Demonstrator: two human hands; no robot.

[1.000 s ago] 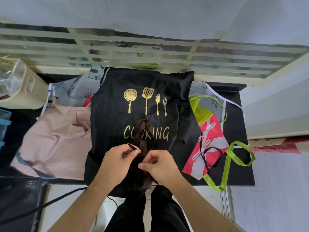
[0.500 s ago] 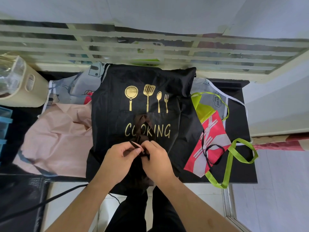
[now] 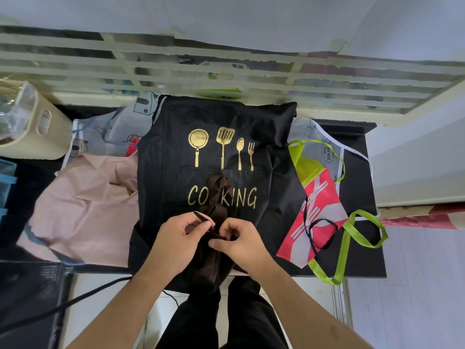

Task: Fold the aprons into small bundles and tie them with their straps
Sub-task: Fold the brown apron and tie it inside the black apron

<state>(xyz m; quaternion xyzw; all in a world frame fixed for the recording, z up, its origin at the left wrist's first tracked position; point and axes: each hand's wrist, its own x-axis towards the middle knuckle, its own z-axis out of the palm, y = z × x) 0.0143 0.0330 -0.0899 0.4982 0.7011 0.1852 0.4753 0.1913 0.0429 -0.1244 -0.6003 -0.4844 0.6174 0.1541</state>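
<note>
Brown apron bundle (image 3: 211, 258) lies at the worktop's (image 3: 357, 263) near edge, on the black COOKING apron (image 3: 176, 177); left hand (image 3: 176, 244) and right hand (image 3: 242, 241) each pinch its strap (image 3: 202, 217), evidently to knot it.

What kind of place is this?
Probably a home corner or balcony, not a workshop: a small black table heaped with aprons stands against a barred window, with tiled floor beside it.
</note>
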